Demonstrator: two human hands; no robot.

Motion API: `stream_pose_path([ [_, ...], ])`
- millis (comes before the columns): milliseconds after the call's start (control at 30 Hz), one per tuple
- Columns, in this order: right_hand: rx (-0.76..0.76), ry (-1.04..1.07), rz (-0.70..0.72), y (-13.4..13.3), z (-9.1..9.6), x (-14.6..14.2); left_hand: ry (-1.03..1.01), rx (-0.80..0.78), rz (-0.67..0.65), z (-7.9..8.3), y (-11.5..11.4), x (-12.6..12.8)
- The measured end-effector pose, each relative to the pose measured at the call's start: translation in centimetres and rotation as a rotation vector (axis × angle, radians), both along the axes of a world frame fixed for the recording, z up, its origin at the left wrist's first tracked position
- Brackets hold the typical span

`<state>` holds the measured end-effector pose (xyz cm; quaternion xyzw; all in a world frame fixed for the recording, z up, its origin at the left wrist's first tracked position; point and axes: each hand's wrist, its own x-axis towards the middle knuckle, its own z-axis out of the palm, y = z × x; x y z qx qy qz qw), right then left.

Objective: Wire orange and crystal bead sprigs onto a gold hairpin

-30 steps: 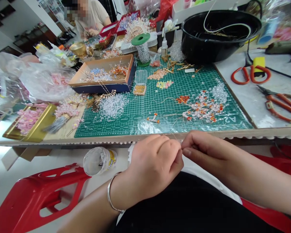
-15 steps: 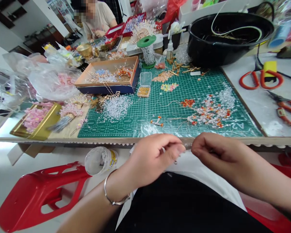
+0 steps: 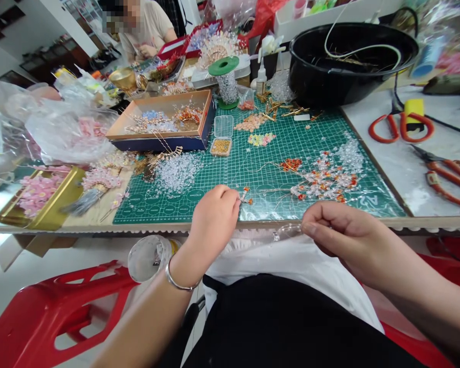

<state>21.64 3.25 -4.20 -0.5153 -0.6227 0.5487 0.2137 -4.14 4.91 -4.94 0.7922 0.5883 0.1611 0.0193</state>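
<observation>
My left hand point(image 3: 215, 213) is at the front edge of the green cutting mat point(image 3: 214, 199). Its fingers are closed at the end of a small sprig of orange and clear beads point(image 3: 247, 196); the fingertips are partly hidden. Over the lap, my right hand point(image 3: 341, 232) pinches a thin wire point(image 3: 291, 228) that loops out to the left, with clear beads point(image 3: 276, 236) near its far end. On the mat between and beyond the hands lies a bunch of wired clear and orange bead sprigs point(image 3: 324, 179), beside a small heap of orange beads point(image 3: 290, 164).
Clear beads point(image 3: 178, 171) lie heaped near a small box of gold beads point(image 3: 221, 147). An open carton point(image 3: 157, 138) holds hair ornaments. A black basin point(image 3: 325, 76) stands behind, red-handled pliers point(image 3: 448, 176) at right. A person point(image 3: 149, 30) sits across the table.
My left hand has moved away from the right hand, up and left onto the mat by the small sprig. My right hand still pinches, and the wire loop now shows. The view has shifted slightly.
</observation>
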Motion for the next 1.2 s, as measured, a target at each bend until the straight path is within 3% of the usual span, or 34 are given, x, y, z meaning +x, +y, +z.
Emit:
stream_pose_path([
  [267,0.089,-0.033,0.011,-0.6,0.8,-0.6,-0.061,-0.037,0.062,0.8,-0.6,-0.5],
  [367,0.125,-0.039,0.001,-1.0,1.2,-0.9,-0.085,0.155,0.077,2.1,-1.6,0.1],
  [433,0.135,-0.016,0.015,-1.3,1.5,-1.1,-0.190,0.256,0.010,3.4,-2.6,0.8],
  [467,0.130,-0.003,0.032,-1.4,1.6,-1.2,-0.286,0.217,-0.039,4.1,-3.2,1.3],
  [533,0.116,0.012,0.055,-1.6,1.9,-1.4,-0.406,-0.026,-0.188,5.2,-4.2,2.2],
  [600,0.104,-0.004,0.065,-1.8,2.1,-1.6,-0.437,-0.210,-0.245,5.7,-4.9,3.0],
  [667,0.103,-0.017,0.057,-1.9,2.2,-1.6,-0.431,-0.243,-0.233,5.6,-5.4,3.5],
  [800,0.080,0.025,0.088,-1.9,2.2,-1.5,-0.386,-0.125,-0.242,5.0,-5.7,3.8],
  [900,-0.036,0.063,0.109,-1.5,2.3,-1.3,-0.417,-0.119,-0.246,4.9,-5.7,3.9],
  [1067,-0.343,0.284,0.126,-1.1,2.5,-1.0,-0.740,-0.486,-0.170,5.4,-5.4,3.8],
  [1200,-0.336,0.382,0.069,-0.7,2.4,-0.2,-0.870,-0.627,-0.138,5.7,-5.2,3.7],
])
